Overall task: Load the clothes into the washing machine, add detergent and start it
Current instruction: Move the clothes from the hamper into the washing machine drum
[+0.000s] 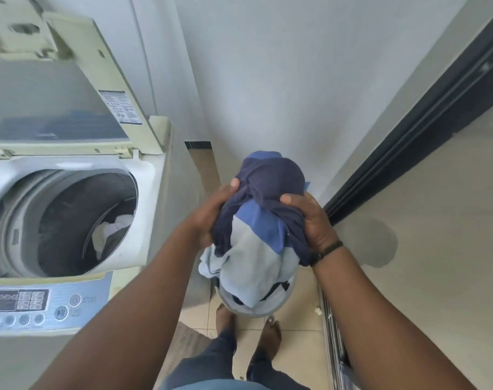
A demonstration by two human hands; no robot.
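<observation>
Clothes between both gripping hands

Your view takes in a tiled floor of pale beige squares. Locate a darker, damp-looking patch on the tiles to your right, near the sliding-door track. A black door frame runs diagonally from the upper right corner down toward the floor centre, with a metal floor track along the lower right edge. A plain white wall fills the top centre, ending at the floor in a dark skirting strip. Observe a woven brown mat at the bottom edge of the floor, and a small crumpled white scrap lying just beside the track.
</observation>
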